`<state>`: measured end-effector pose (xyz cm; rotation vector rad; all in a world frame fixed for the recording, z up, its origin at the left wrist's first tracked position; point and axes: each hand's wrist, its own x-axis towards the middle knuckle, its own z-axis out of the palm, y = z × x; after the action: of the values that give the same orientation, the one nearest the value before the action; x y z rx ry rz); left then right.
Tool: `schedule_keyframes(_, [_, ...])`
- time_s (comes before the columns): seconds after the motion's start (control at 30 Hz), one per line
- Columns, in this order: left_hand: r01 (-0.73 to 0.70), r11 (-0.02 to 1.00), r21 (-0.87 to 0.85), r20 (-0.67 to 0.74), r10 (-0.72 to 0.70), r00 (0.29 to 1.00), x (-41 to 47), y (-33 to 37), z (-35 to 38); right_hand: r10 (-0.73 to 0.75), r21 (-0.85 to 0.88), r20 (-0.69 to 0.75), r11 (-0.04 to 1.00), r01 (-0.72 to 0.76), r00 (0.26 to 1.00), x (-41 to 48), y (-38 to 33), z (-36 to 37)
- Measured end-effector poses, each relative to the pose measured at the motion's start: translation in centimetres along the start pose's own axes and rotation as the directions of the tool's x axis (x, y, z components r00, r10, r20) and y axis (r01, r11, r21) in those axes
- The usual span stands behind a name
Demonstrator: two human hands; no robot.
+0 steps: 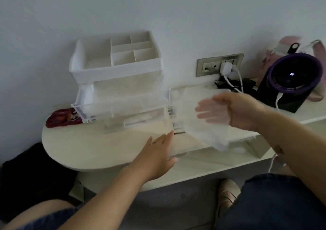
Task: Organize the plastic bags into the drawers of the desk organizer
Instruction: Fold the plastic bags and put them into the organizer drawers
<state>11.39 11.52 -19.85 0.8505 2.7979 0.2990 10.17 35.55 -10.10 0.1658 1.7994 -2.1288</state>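
Observation:
A white desk organizer [116, 67] stands against the wall, with a divided tray on top and clear drawers below. Its upper clear drawer [121, 104] is pulled partway out. Another clear drawer [199, 152] lies out on the white table [84, 148] to the organizer's right. My left hand [157, 154] lies with straight fingers along that drawer's left wall. My right hand [234, 111] holds a bunch of translucent plastic bags [202, 124] over the loose drawer, and its fingers show blurred through the plastic.
A red patterned pouch [60, 117] lies left of the organizer. On the wall is a socket panel [220, 64] with plugs and cables. A black and purple round device [294, 78] stands at the right, with a pink bag behind it. My knees are below the table edge.

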Motion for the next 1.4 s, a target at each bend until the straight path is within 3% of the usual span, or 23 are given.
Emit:
schedule_keyframes(0.07, [-0.046,0.992,-0.118,-0.084,0.036,0.996,-0.6,0.5,-2.0,-0.055,0.285,-0.099,0.955,0.081,0.994,-0.2,-1.2,1.0])
schedule_keyframes(0.13, [-0.138,0.958,-0.253,-0.276,0.066,0.959,-1.7,1.2,-5.0,-0.139,0.428,-0.216,0.876,0.222,0.966,-0.5,-2.3,2.1])
schedule_keyframes(0.17, [-0.208,0.936,-0.285,-0.41,0.077,0.909,-2.4,1.5,-6.6,-0.191,0.444,-0.281,0.843,0.304,0.94,-0.5,-2.8,2.7])
schedule_keyframes(0.23, [-0.3,0.936,-0.187,-0.668,0.103,0.737,-3.6,1.1,-9.1,-0.293,0.411,-0.392,0.792,0.451,0.872,-0.3,-3.8,4.3])
schedule_keyframes(0.3, [-0.202,0.978,-0.057,-0.815,0.072,0.575,-4.5,-0.4,-10.8,-0.384,0.314,-0.46,0.773,0.552,0.8,0.1,-4.7,6.2])
schedule_keyframes(0.33, [-0.102,0.994,-0.026,-0.845,0.033,0.533,-4.9,-1.6,-11.3,-0.434,0.237,-0.464,0.78,0.58,0.772,0.3,-5.2,7.4])
schedule_keyframes(0.4, [0.117,0.993,0.009,-0.839,-0.056,0.541,-5.6,-4.0,-11.4,-0.541,0.044,-0.419,0.791,0.611,0.73,0.7,-5.6,9.7])
schedule_keyframes(0.47, [0.259,0.966,-0.012,-0.766,-0.175,0.618,-6.0,-5.9,-10.8,-0.63,-0.192,-0.319,0.775,0.602,0.708,1.2,-5.6,12.1])
schedule_keyframes(0.53, [0.291,0.954,-0.073,-0.715,-0.253,0.652,-6.3,-6.9,-10.4,-0.669,-0.421,-0.226,0.723,0.548,0.709,2.2,-5.1,14.5])
schedule_keyframes(0.63, [0.239,0.962,-0.135,-0.736,-0.259,0.626,-6.5,-7.6,-10.5,-0.664,-0.641,-0.098,0.612,0.464,0.741,3.9,-3.9,17.8])
schedule_keyframes(0.9, [0.109,0.967,-0.233,-0.703,-0.244,0.668,-7.6,-8.5,-10.5,-0.594,-0.85,0.149,0.331,0.41,0.79,5.4,-1.7,22.0])
schedule_keyframes(1.03, [0.126,0.962,-0.243,-0.718,-0.266,0.644,-7.7,-8.2,-10.1,-0.373,-0.916,0.188,0.267,0.299,0.909,5.8,-2.1,23.6])
schedule_keyframes(1.13, [0.136,0.969,-0.207,-0.737,-0.246,0.63,-7.6,-8.3,-9.9,-0.231,-0.947,0.183,0.219,0.235,0.955,6.1,-2.6,24.6])
schedule_keyframes(1.17, [0.148,0.968,-0.202,-0.726,-0.249,0.641,-7.6,-8.3,-10.0,-0.166,-0.953,0.247,0.135,0.27,0.955,6.1,-2.8,24.8])
schedule_keyframes(1.2, [0.16,0.966,-0.204,-0.712,-0.259,0.653,-7.7,-8.3,-10.1,-0.101,-0.942,0.302,0.12,0.313,0.948,6.0,-3.1,24.8])
schedule_keyframes(1.27, [0.165,0.964,-0.209,-0.69,-0.265,0.673,-8.0,-8.3,-10.2,-0.068,-0.9,0.34,0.267,0.345,0.938,5.8,-3.9,24.7])
schedule_keyframes(1.3, [0.162,0.964,-0.209,-0.683,-0.263,0.682,-8.1,-8.2,-10.3,-0.087,-0.892,0.34,0.286,0.351,0.936,5.8,-4.3,24.3])
schedule_keyframes(1.33, [0.161,0.964,-0.211,-0.676,-0.263,0.689,-8.2,-8.1,-10.5,-0.107,-0.904,0.338,0.239,0.354,0.935,5.8,-4.7,24.0])
schedule_keyframes(1.4, [0.157,0.965,-0.209,-0.677,-0.259,0.689,-8.4,-8.2,-10.6,-0.116,-0.938,0.338,0.045,0.345,0.934,5.5,-5.4,22.9])
